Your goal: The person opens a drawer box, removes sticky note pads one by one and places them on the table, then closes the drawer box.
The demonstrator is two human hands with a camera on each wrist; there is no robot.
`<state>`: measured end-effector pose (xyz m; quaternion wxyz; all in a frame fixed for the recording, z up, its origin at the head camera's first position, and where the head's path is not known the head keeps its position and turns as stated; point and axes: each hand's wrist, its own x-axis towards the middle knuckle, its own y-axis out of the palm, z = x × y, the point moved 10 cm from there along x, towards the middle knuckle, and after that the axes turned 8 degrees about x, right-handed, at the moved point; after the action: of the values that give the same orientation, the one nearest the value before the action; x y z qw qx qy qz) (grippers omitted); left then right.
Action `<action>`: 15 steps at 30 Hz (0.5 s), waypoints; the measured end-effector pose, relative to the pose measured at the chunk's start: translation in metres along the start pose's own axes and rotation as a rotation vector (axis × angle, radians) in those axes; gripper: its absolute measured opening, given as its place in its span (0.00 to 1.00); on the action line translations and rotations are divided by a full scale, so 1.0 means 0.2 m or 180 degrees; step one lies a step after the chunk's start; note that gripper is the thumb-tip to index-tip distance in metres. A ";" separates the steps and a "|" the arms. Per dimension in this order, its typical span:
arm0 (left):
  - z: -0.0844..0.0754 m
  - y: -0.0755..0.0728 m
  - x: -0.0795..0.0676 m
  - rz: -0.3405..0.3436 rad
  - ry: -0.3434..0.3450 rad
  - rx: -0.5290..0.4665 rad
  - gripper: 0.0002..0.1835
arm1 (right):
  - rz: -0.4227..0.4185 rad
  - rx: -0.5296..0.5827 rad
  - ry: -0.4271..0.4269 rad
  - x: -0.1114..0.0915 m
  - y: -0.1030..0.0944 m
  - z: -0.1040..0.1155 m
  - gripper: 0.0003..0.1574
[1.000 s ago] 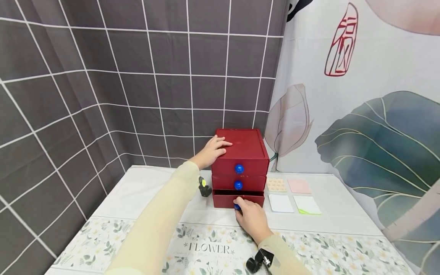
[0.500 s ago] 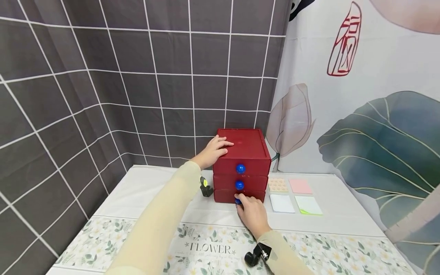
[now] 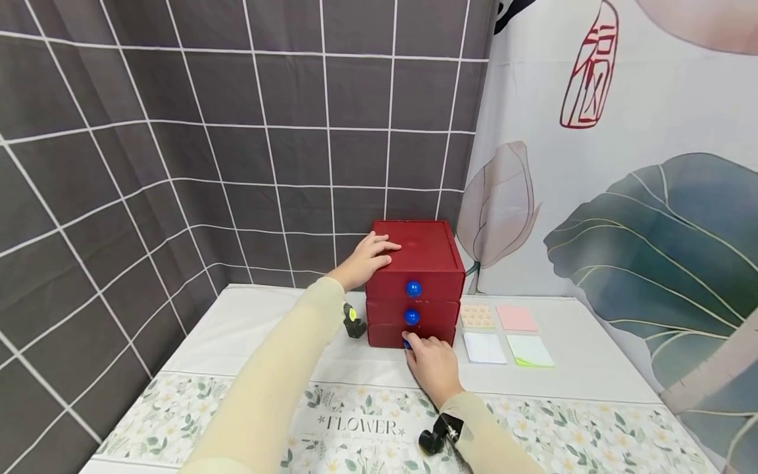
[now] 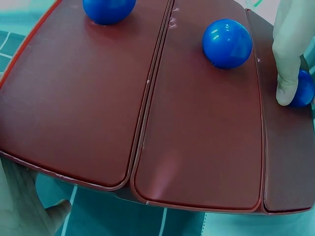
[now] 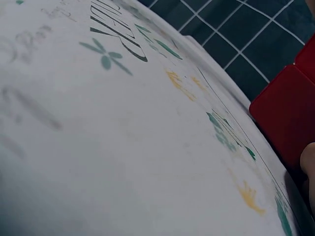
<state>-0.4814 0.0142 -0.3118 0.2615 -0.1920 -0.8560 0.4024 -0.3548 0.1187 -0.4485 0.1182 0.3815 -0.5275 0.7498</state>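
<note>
A dark red cabinet (image 3: 438, 286) with three stacked drawers and round blue knobs stands at the back of the table. All three drawer fronts lie flush. On the cabinet's top left edge rests my left hand (image 3: 368, 259), its fingers spread over the top. My right hand (image 3: 435, 368) holds the blue knob (image 4: 302, 89) of the bottom drawer (image 3: 385, 336), thumb and finger on it. That knob is mostly covered in the head view. The middle knob (image 4: 227, 44) and the top knob (image 4: 108, 7) show plainly in the left wrist view.
Right of the cabinet lie a patterned pad (image 3: 477, 316), a pink pad (image 3: 516, 318), a white pad (image 3: 484, 347) and a white pad with a green edge (image 3: 530, 351). A floral runner (image 3: 237, 421) crosses the table's front. A dark gridded curtain (image 3: 284, 158) hangs close behind.
The bottom drawer stood partly out a second ago and has been pushed in by the right hand, its front now flush. My left hand has stayed on the cabinet top.
</note>
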 end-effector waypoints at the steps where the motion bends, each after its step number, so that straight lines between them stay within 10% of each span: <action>1: 0.00 0.00 0.00 0.0013 0.0006 0.0006 0.20 | -0.0008 -0.0001 0.0001 0.00 0.00 0.00 0.18; 15: -0.01 -0.01 0.00 0.0019 0.0022 0.0003 0.19 | -0.0347 -0.0012 -0.0271 0.02 -0.01 0.03 0.11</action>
<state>-0.4801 0.0148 -0.3098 0.2633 -0.1958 -0.8544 0.4030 -0.3531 0.1128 -0.4432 0.1370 0.4411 -0.5119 0.7243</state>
